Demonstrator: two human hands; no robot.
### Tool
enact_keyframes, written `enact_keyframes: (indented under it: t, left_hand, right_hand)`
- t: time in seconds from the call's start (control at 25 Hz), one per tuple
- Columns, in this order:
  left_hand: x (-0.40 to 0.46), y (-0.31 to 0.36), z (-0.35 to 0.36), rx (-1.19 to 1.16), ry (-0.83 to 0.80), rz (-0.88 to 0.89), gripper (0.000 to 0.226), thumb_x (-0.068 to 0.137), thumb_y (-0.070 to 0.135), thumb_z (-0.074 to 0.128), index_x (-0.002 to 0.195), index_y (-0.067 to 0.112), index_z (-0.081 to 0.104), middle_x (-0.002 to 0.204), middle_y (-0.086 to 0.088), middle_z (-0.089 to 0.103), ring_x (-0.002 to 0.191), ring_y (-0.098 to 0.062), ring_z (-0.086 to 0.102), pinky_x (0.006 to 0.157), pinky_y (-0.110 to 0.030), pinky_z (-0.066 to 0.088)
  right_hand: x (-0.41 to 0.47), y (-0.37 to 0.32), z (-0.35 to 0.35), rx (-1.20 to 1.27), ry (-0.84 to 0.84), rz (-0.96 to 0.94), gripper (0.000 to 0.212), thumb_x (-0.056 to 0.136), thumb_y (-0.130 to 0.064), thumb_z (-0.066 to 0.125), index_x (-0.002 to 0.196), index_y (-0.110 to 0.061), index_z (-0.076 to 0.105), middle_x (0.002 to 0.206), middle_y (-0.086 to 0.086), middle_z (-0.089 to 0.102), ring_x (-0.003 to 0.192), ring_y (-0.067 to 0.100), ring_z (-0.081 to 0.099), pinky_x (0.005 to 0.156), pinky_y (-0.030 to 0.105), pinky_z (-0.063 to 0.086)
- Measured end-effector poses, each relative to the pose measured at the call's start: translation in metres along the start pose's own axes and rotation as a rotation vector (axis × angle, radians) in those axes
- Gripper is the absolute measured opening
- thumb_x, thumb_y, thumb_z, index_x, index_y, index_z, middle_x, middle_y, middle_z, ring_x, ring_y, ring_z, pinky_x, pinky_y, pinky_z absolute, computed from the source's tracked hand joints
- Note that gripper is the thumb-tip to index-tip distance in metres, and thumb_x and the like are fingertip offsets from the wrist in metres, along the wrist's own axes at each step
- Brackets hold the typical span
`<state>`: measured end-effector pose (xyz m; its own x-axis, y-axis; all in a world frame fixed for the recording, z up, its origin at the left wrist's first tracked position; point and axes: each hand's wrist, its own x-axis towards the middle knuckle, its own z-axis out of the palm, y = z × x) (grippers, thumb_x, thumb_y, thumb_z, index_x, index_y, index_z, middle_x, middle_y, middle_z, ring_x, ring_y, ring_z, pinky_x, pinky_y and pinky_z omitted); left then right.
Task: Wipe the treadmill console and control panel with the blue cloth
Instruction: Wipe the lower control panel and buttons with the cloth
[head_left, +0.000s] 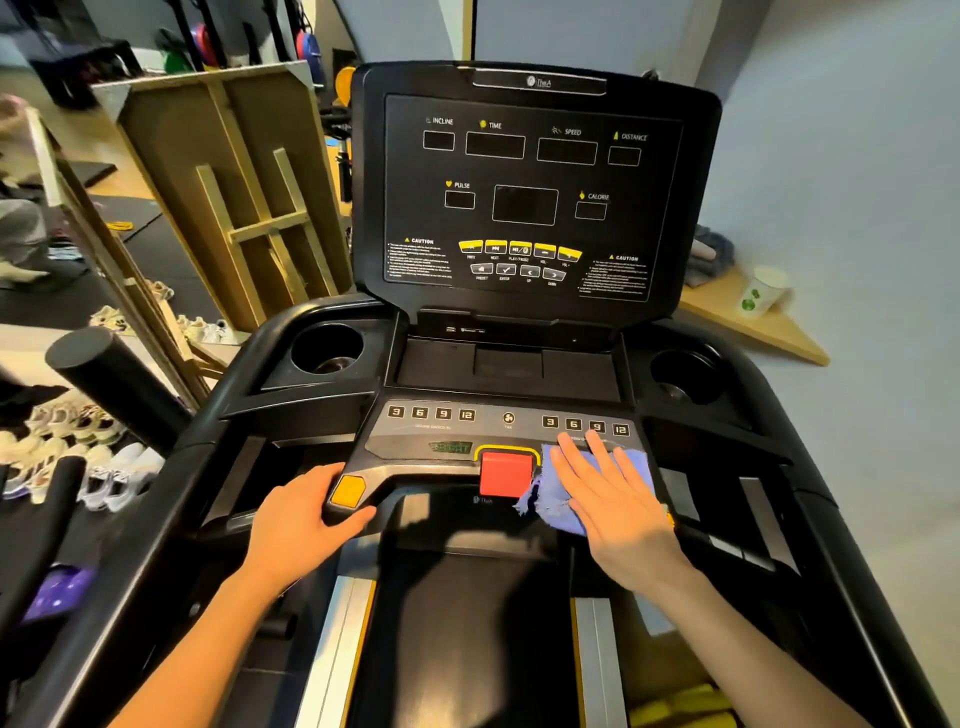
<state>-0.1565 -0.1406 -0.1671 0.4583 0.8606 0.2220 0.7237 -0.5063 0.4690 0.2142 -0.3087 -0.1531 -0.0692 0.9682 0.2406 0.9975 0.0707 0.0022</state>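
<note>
The black treadmill console (530, 187) stands upright ahead, its display windows dark. Below it lies the grey control panel (467, 431) with numbered keys and a red stop button (505, 473). My right hand (613, 499) lies flat with straight fingers on the blue cloth (550, 504), pressing it onto the right side of the panel, just right of the red button. My left hand (306, 519) grips the left end of the panel's front bar, thumb beside a yellow button (347, 491).
Cup holders (326, 347) (684, 374) flank a flat tray. The treadmill belt (467, 623) runs beneath my arms. Wooden frames (234, 197) and several shoes (67, 447) crowd the left floor. A paper cup (761, 292) stands on a wooden shelf at right.
</note>
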Motion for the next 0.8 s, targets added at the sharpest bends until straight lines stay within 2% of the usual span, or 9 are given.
enact_keyframes:
  t: [0.08,0.16,0.24,0.32,0.4,0.48,0.56,0.68,0.8]
  left_hand:
    - [0.0,0.002,-0.002,-0.016,-0.019,-0.004,0.054,0.075,0.067,0.066,0.117,0.043,0.046,0.1,0.019,0.061,0.083,-0.002,0.059,0.07,-0.02,0.045]
    - [0.0,0.001,-0.003,-0.023,-0.041,-0.012,0.052,0.075,0.075,0.061,0.115,0.05,0.039,0.101,0.022,0.057,0.084,-0.001,0.059,0.072,-0.023,0.047]
    - [0.0,0.0,-0.002,-0.012,-0.045,-0.012,0.05,0.074,0.077,0.057,0.113,0.053,0.039,0.1,0.024,0.056,0.084,-0.001,0.059,0.074,-0.027,0.05]
    - [0.0,-0.001,-0.001,0.001,-0.034,-0.015,0.053,0.074,0.075,0.057,0.118,0.047,0.048,0.1,0.022,0.057,0.083,-0.001,0.058,0.074,-0.029,0.052]
    - [0.001,0.0,0.0,0.003,-0.02,-0.016,0.062,0.075,0.069,0.066,0.122,0.03,0.059,0.1,0.017,0.064,0.082,-0.003,0.059,0.072,-0.027,0.05]
    - [0.001,-0.001,0.001,0.011,-0.018,-0.011,0.063,0.076,0.063,0.07,0.124,0.023,0.061,0.103,0.01,0.07,0.082,-0.005,0.061,0.071,-0.025,0.049]
    - [0.001,-0.003,0.001,0.006,-0.025,-0.009,0.066,0.075,0.065,0.068,0.125,0.022,0.061,0.105,0.007,0.071,0.085,-0.007,0.064,0.072,-0.024,0.05]
    - [0.002,-0.004,0.002,-0.001,-0.028,-0.005,0.07,0.074,0.07,0.064,0.125,0.022,0.061,0.104,0.007,0.071,0.086,-0.008,0.066,0.072,-0.027,0.054]
    - [0.003,-0.003,0.001,-0.004,-0.036,-0.009,0.074,0.073,0.076,0.056,0.125,0.024,0.06,0.103,0.009,0.071,0.085,-0.009,0.066,0.073,-0.028,0.054]
  right_hand:
    - [-0.009,0.006,-0.002,-0.041,0.011,0.036,0.063,0.092,-0.007,0.036,0.155,-0.01,0.029,0.159,0.012,0.036,0.148,0.04,0.026,0.115,0.053,0.026]
    - [-0.019,0.014,-0.002,-0.06,0.011,0.074,0.057,0.097,-0.009,0.022,0.153,-0.006,0.033,0.157,0.016,0.039,0.146,0.044,0.027,0.114,0.055,0.029]
    - [-0.029,0.021,-0.004,-0.108,-0.02,0.124,0.062,0.092,-0.008,0.037,0.154,-0.006,0.031,0.161,0.014,0.031,0.15,0.042,0.018,0.115,0.058,0.029]
    - [-0.032,0.024,-0.005,-0.155,-0.098,0.225,0.078,0.085,-0.007,0.056,0.156,-0.009,0.025,0.165,0.011,0.021,0.152,0.039,0.009,0.117,0.057,0.026]
    - [-0.031,0.022,-0.005,-0.157,-0.15,0.31,0.084,0.085,-0.008,0.06,0.158,-0.013,0.018,0.167,0.009,0.016,0.153,0.039,0.003,0.12,0.055,0.02]
    - [-0.029,0.021,-0.006,-0.134,-0.139,0.354,0.083,0.087,-0.007,0.058,0.158,-0.013,0.016,0.167,0.009,0.014,0.153,0.039,0.002,0.119,0.053,0.018]
    - [-0.024,0.022,-0.006,-0.112,-0.096,0.377,0.071,0.092,-0.01,0.051,0.157,-0.01,0.023,0.165,0.011,0.017,0.15,0.042,0.009,0.115,0.056,0.026]
    - [-0.003,0.024,-0.009,-0.123,-0.131,0.478,0.057,0.101,-0.016,0.044,0.155,-0.006,0.028,0.163,0.016,0.02,0.147,0.046,0.019,0.11,0.06,0.034]
    - [0.036,0.03,-0.018,-0.036,-0.242,0.702,0.063,0.106,-0.026,0.036,0.16,-0.014,0.005,0.168,0.01,0.0,0.153,0.038,0.003,0.119,0.053,0.023]
